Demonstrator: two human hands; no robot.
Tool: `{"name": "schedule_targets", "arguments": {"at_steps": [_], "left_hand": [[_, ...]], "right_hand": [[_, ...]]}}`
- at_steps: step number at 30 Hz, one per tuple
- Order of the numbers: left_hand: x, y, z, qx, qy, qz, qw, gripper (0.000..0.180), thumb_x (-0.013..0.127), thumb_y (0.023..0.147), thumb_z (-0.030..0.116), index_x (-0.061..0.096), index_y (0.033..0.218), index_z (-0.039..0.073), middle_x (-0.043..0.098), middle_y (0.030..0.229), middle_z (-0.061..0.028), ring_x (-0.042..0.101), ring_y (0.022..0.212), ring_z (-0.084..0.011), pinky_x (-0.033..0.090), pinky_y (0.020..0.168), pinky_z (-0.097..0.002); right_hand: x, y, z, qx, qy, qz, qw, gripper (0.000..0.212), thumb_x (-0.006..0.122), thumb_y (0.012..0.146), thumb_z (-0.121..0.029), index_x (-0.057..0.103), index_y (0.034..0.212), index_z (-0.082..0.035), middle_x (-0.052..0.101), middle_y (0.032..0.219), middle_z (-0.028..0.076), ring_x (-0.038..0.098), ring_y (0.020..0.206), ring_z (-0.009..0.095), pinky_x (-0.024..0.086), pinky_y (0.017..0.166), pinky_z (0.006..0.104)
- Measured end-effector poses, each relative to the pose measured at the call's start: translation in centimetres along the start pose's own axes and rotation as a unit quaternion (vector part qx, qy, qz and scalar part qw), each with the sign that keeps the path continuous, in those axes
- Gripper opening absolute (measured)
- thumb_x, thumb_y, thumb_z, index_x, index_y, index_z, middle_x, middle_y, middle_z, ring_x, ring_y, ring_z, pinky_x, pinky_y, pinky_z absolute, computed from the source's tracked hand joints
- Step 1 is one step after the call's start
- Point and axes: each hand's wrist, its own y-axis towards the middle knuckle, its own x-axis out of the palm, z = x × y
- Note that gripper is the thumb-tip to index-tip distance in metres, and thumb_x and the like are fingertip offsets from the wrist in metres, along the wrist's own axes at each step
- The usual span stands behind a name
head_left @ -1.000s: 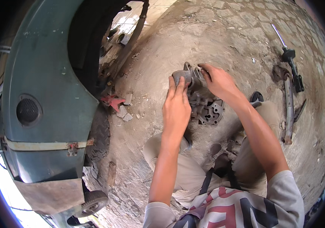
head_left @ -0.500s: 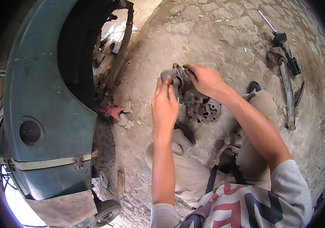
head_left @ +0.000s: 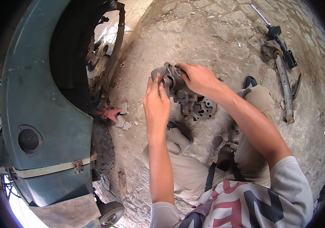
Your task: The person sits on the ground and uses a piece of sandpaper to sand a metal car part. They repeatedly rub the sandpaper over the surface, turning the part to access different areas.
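My left hand is closed on a rounded grey metal cover at the left end of a larger cast-metal mechanical assembly. Its fingertips press beside a round opening with a ringed edge. From the right, my right hand curls over the top of the assembly, thumb and fingers gripping near the cover's flange; part of the metal there is hidden under it. A round flange with several holes faces up at the assembly's lower right. The assembly is between my knees, close to the ground.
On the left stands a green vehicle body with a tyre beneath it. A red stand-like piece and broken stones lie near it. At far right are a black shock absorber and a long metal arm.
The whole scene has shifted slightly left in the view. Both hands keep their hold on the metal assembly, and the ringed opening beside my left fingers shows a little more.
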Motion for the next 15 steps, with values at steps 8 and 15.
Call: {"name": "schedule_targets", "arguments": {"at_steps": [8,15], "left_hand": [[0.1,-1.8,0.0,0.01,0.041,0.012,0.999,0.035,0.047,0.104,0.01,0.062,0.134,-0.001,0.064,0.132,-0.0235,0.061,0.123,-0.0396,0.047,0.103,-0.0425],[0.3,-1.0,1.3,-0.008,0.054,0.0,0.999,0.036,0.048,0.104,0.01,0.06,0.136,0.0,0.049,0.144,-0.0335,0.055,0.128,-0.0457,0.049,0.103,-0.0469]], "right_hand": [[0.2,0.5,1.0,-0.036,0.012,0.084,0.996,0.03,0.053,0.099,-0.018,0.066,0.12,-0.001,0.072,0.103,0.023,0.069,0.097,0.042,0.053,0.083,0.0522],[0.2,0.1,1.7,-0.02,0.001,0.074,0.997,0.031,0.053,0.098,-0.018,0.066,0.122,-0.003,0.072,0.105,0.023,0.069,0.099,0.041,0.054,0.085,0.0509]]}}
